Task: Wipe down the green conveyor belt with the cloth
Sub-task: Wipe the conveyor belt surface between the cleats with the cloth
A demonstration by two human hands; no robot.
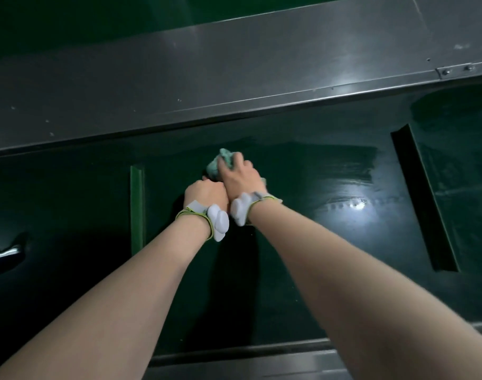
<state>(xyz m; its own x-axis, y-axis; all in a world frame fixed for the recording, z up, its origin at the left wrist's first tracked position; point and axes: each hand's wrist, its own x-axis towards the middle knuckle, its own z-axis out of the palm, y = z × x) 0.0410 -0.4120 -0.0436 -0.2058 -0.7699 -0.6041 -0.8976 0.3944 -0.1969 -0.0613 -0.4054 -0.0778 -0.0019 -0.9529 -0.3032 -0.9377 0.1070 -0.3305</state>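
Both forearms reach forward over the green conveyor belt [303, 242]. Right hand [238, 175] grips a crumpled pale-green cloth [216, 165], fingers curled over it, pressing it onto the belt near the far side, just below the grey metal side rail [206, 86]. Left hand [205, 193] sits touching the right wrist, fingers curled under; whether it holds anything, cannot tell. Grey wristbands [217, 219] on both wrists. Raised green cleat [137, 209] left of the hands, dark cleat [423, 201] right. Wet streaks [344, 163] right of the cloth.

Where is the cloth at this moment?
The cloth lies mid-frame on the green belt, under the right hand, near the metal rail.
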